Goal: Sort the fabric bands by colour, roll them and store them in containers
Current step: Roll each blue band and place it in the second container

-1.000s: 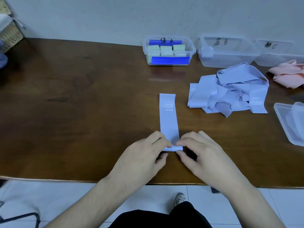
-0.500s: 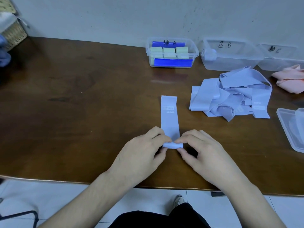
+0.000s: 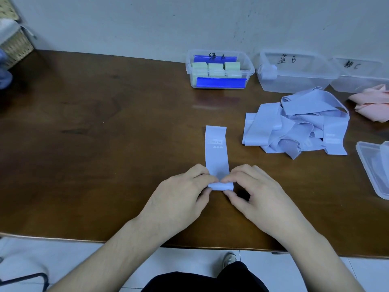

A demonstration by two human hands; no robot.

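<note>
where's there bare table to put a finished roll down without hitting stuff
Bare wood fills the table from the basket across to the flat band, and from that band back to tub A. It is crowded on the right: the lavender pile, pink bands, loose lid.

A pale lilac band (image 3: 216, 152) is laid flat on the table, running straight away from the viewer, with a small printed label near its far end. Its near end is curled into a short roll (image 3: 221, 186). To the right, a loose pile (image 3: 294, 123) of lilac bands is heaped, and a pink heap (image 3: 372, 102) is cut off by the right edge. Along the wall three clear boxes are lined up: box A (image 3: 220, 69) (holding pale green rolls and two bright blue strips), box B (image 3: 294, 72), and box C (image 3: 357, 74).
</note>
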